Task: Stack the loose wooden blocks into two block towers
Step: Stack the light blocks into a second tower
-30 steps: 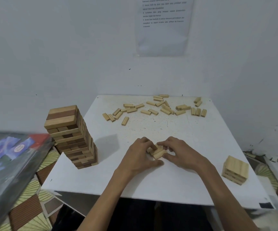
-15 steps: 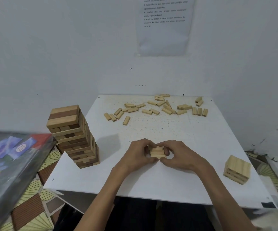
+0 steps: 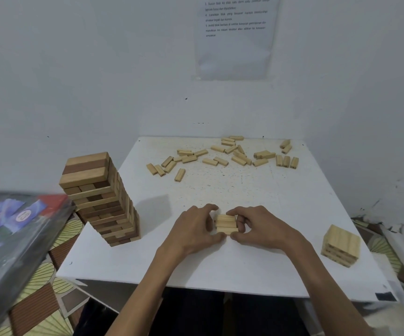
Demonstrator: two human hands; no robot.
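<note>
Both hands, left (image 3: 194,230) and right (image 3: 260,227), pinch three blocks (image 3: 225,223) side by side between curled fingers on the table (image 3: 220,258)

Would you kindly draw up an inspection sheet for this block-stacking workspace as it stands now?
Surface: white table, speckled with marks toward the far side.
Job's things: tall tower at the left edge; short stack near the right edge; loose blocks scattered along the far side; small group of blocks near the front.
Clutter: plastic-wrapped box off the table at left, blurred.
Hands: left hand and right hand both curl round the small group of blocks.
Cables: nothing seen.
Surroundings: white wall with a printed sheet; patterned floor mat beside the table.
</note>
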